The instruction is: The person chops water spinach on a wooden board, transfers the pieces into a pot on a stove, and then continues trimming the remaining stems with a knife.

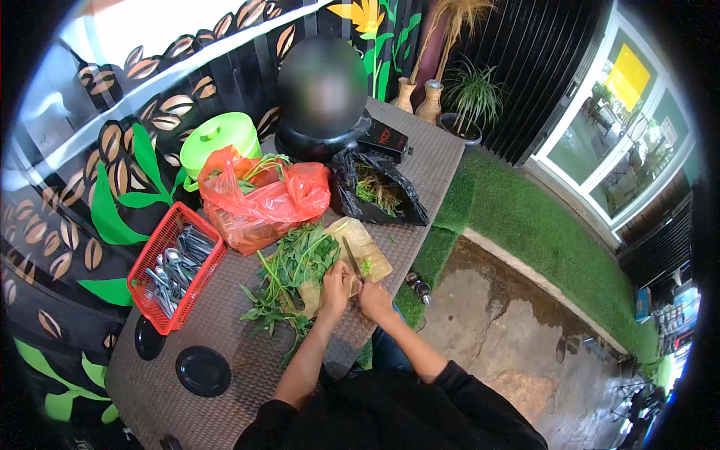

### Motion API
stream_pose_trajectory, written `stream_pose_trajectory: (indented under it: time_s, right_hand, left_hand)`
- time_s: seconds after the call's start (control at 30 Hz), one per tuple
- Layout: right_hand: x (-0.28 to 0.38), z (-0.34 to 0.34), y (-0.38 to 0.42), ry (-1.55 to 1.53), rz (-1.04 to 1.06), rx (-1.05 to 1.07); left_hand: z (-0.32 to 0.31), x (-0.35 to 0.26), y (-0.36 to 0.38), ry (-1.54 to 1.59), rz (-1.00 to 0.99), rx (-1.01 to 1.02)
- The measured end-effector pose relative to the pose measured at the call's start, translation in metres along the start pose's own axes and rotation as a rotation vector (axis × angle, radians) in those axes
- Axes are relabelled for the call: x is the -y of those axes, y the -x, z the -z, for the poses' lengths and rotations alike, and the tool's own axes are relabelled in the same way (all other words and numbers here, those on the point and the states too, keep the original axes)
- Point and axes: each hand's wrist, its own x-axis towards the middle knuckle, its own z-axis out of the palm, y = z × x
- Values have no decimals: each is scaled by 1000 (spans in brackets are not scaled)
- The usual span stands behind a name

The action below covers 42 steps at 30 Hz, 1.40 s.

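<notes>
- Closed around the handle of a dark-bladed kitchen knife (352, 259), the right hand (373, 298) holds the blade pointing away from the person, over the pale wooden cutting board (367, 244).
- Curled fingers of the left hand (335, 287) pinch the stems of a bunch of long-stemmed green leafy herbs (289, 274), just beside the knife; the two hands sit close together, nearly touching.
- Most of the leafy bunch lies spread across the left part of the board and spills onto the brown woven-textured table (225, 315) toward the person.
- A small heap of cut green pieces (366, 265) rests on the board just right of the blade.
- Behind the board, a crumpled red plastic bag (259, 199) holds more greens, and a black plastic bag (379, 191) beside it holds brownish-green trimmings.
- A red plastic mesh basket (142, 281) full of metal spoons and forks (174, 266) stands to the left of the herbs, well apart from the hands.
- A lime-green lidded plastic bucket (221, 135) stands behind the red bag, against the leaf-painted wall.
- Two round black discs (203, 370) lie on the near left part of the table.
- Both forearms are bare, with black sleeves (465, 382) pushed up near the elbows.
</notes>
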Motion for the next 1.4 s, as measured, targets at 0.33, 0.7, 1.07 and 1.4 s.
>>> stream_pose_trajectory:
  time_s: [0.33, 0.7, 1.07, 1.4]
  right_hand:
    - [-4, -6, 3, 75, -8, -141]
    - [-14, 15, 3, -39, 57, -76]
    - [-12, -8, -14, -28, 1, -81]
    - [-5, 2, -7, -43, 24, -105]
  left_hand:
    - [-2, 15, 2, -72, -60, -40]
    - [-9, 8, 5, -296, -223, -19]
    - [-16, 13, 4, -101, -104, 8]
    - [-14, 8, 6, -113, -116, -5]
